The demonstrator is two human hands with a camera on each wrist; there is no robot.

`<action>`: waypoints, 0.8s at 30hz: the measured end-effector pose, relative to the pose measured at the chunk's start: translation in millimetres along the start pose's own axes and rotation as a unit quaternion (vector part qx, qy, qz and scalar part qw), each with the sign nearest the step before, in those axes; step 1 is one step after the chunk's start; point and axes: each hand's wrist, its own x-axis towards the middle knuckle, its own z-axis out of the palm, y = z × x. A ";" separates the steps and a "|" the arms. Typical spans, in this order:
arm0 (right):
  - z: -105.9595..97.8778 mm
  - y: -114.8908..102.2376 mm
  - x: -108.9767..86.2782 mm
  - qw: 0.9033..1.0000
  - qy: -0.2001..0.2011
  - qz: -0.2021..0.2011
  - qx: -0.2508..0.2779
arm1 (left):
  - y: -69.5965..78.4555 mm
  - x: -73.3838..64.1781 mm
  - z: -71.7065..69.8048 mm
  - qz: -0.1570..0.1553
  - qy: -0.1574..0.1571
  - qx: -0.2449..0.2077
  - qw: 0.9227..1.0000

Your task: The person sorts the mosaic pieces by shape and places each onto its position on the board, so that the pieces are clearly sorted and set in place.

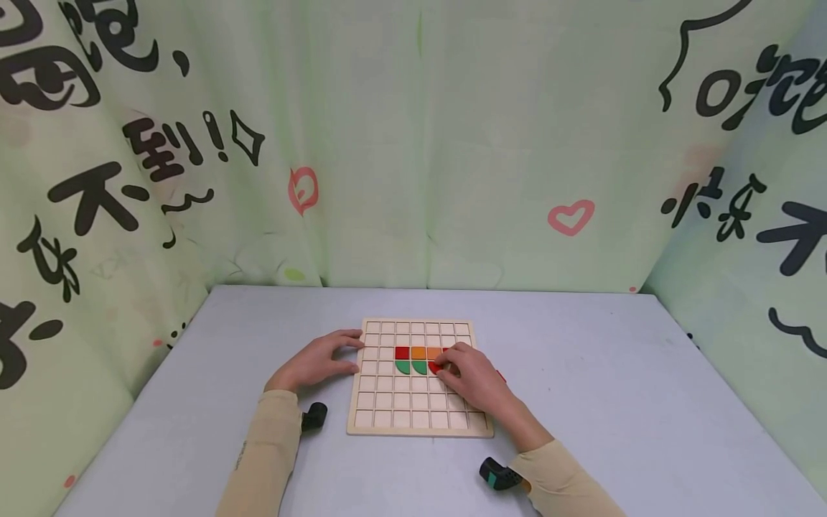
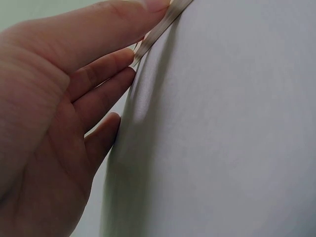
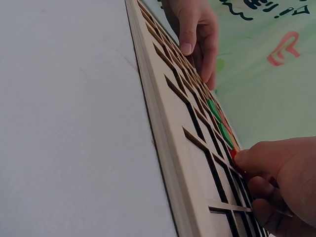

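Observation:
A square wooden grid board (image 1: 381,420) lies on the table, with several flat coloured pieces in its cells. One row shows a red square (image 1: 402,353), then an orange square (image 1: 418,353) and more beside it. Below them sit two green quarter-circles (image 1: 403,367). My right hand (image 1: 477,377) pinches a red quarter-circle piece (image 3: 233,153) at the cell right of the green ones; part of that piece is hidden by the thumb. At the board's left edge, my left hand (image 1: 321,361) rests with its fingers extended, touching the rim.
The board stands on a pale table (image 1: 581,373). Behind and at the sides hangs a light green curtain (image 1: 426,143) with black lettering. A bit of red (image 1: 502,375) shows just past the right hand, mostly hidden. Black wrist cameras (image 1: 314,416) sit by both sleeves.

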 end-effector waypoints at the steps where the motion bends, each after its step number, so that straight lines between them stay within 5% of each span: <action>1: 0.1 -0.1 0.3 1.000 0.001 0.001 -0.002 | -0.4 0.0 0.0 -0.001 0.001 -0.001 1.000; 24: 1.6 -0.6 2.1 1.000 0.011 0.026 0.006 | -2.3 1.2 0.1 0.008 0.002 0.004 1.000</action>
